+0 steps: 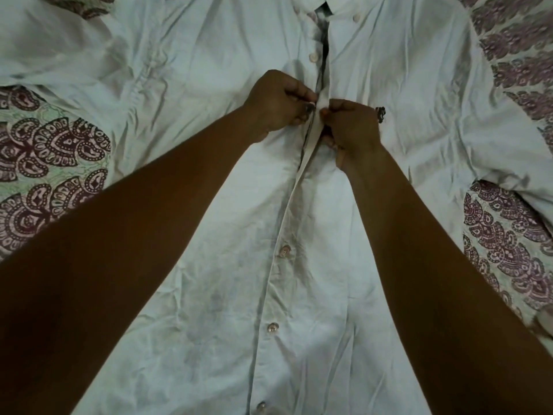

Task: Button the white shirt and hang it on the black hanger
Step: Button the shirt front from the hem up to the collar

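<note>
- The white shirt (209, 295) is laid front-up on a patterned bedspread (54, 151), with its collar (344, 7) at the far end; the hem is cut off by the lower edge of the view.
- The front placket (311, 145) is pinched by both hands about midway up the chest.
- Below the hands the placket is seen closed, with three buttons (285, 251) fastened along it; the lowest is half cut off at the bottom edge.
- Above the hands the placket is parted and a dark gap is shown between its two edges, with an unfastened button (314, 57) just left of the gap.
- The left hand (278, 103) is held against the placket's left side, fingers curled, the cloth edge pinched between thumb and fingertips.
- The right hand (350, 127) is set against the placket's right side, also curled, with the overlapping strip pinched; the two hands are nearly touching across it.
- Whether a button is held between the fingers cannot be told, since that spot is hidden by fingertips and folded cloth.
- A small dark object (380, 113) is seen well right of the placket, just beyond the right hand; what it is cannot be made out.
- The sleeves (45, 40) are spread well out to either side of the placket and cut off by the frame.
- The collar is only partly shown at the top of the placket.
- The bedspread, pale with maroon paisley, is visible far out on both sides of the placket.
</note>
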The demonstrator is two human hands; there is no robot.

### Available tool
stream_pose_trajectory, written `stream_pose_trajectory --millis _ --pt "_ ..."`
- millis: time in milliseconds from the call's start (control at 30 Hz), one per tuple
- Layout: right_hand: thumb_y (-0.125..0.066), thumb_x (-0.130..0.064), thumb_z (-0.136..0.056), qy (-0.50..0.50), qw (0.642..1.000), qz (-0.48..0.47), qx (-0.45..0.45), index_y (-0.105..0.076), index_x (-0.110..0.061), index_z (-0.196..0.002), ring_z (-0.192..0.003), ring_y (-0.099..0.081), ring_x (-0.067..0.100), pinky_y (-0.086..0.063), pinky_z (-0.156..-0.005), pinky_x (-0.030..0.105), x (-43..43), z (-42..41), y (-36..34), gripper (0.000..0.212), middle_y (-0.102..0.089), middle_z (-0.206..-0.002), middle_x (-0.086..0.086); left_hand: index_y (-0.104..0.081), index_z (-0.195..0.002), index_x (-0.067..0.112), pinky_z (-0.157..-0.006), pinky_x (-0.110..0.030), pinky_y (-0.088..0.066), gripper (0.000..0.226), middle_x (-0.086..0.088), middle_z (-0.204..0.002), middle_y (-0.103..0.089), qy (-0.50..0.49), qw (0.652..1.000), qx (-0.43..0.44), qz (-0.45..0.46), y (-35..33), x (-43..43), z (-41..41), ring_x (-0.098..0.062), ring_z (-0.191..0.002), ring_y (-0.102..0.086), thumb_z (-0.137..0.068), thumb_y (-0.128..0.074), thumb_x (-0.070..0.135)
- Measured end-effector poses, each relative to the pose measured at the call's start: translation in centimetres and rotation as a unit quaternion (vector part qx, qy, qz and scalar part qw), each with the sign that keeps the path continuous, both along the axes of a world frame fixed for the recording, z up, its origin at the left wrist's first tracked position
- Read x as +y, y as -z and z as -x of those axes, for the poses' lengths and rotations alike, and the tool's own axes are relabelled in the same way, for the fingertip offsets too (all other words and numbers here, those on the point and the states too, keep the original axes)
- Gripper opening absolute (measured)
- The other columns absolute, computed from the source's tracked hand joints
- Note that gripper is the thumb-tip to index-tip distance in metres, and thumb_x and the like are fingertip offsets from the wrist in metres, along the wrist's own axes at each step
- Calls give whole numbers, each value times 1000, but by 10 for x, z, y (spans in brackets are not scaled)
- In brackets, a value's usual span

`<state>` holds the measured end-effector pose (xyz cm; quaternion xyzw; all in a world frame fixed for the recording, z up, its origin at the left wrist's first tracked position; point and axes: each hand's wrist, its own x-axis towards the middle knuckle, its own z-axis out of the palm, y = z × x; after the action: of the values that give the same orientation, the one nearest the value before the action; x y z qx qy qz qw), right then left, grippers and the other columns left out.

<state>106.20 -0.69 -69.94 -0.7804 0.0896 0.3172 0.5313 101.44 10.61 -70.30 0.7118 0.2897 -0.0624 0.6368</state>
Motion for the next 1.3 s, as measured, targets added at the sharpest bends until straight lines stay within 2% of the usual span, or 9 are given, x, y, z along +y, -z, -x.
stream_pose_trajectory --millis 233,367,467,567,667,833,1067,1233,1300 --pt "-55 -3 -88 -2 999 -18 -30 -61 -15 -61 -51 -49 10 -42 -51 20 -3 5 -7 30 -56 -58 3 -53 -71 17 -63 -26 -56 27 -4 -69 -58 -73 997 -15 -21 11 -4 4 -18 -72 -61 -78 -65 -6" --pt "-65 -6 -84 -76 997 -13 0 -64 -13 -68 -54 -55 11 -49 -59 26 -7 -7 -14 18 -60 -65 7 -56 -69 22 -82 -40 -55 23 -1 -73 -61 -55 996 -6 -64 13 -5 5 -28 -86 -65 -76 -67 4" --pt "-74 -9 -78 -112 993 22 -30 -64 -11 -68 -45 -54 6 -44 -47 20 -6 -10 -12 13 -60 -62 4 -62 -75 8 -82 -43 -54 16 -9 -78 -65 -74 995 10 -67 6 -9 2 -32 -86 -65 -78 -61 23" --pt "-73 -13 -79 -130 986 73 -75 -63 -15 -61 -46 -54 7 -45 -47 21 -1 -10 -5 20 -60 -57 2 -63 -78 5 -72 -24 -53 37 -10 -73 -65 -80 991 13 -103 7 -12 -3 -22 -69 -65 -77 -69 41" --pt "-72 -18 -79 -131 982 92 -102 -64 -19 -56 -53 -57 13 -54 -64 34 1 -9 3 24 -62 -57 2 -52 -65 21 -57 -9 -43 25 9 -62 -55 -88 986 10 -139 13 -12 -4 -1 -57 -52 -79 -71 29" --pt "-76 -15 -76 -131 986 62 -78 -63 -19 -59 -54 -58 12 -56 -71 33 0 -9 0 22 -62 -60 1 -46 -61 26 -60 -7 -41 32 13 -62 -51 -128 980 -2 -155 17 -15 -4 -1 -60 -50 -81 -71 21" --pt "-69 -12 -83 -116 993 25 -25 -59 -7 -62 -47 -51 9 -45 -43 16 -1 -12 -14 24 -55 -60 7 -39 -71 25 -78 -39 -53 37 4 -64 -50 -179 979 -39 -90 24 -16 1 -18 -72 -55 -78 -68 3" --pt "-68 -11 -84 -101 994 38 4 -57 -4 -63 -49 -52 13 -47 -43 20 4 -13 -14 25 -55 -57 8 -33 -71 22 -79 -45 -52 41 -7 -69 -48 -176 982 -53 -40 26 -15 5 -21 -75 -51 -79 -63 -4" --pt "-65 -11 -86 -92 994 46 42 -55 -5 -61 -42 -49 10 -42 -38 18 5 -17 -14 27 -53 -42 2 -32 -72 23 -79 -34 -52 42 -9 -74 -48 -165 983 -64 -46 27 -16 6 -19 -76 -51 -81 -63 -3"
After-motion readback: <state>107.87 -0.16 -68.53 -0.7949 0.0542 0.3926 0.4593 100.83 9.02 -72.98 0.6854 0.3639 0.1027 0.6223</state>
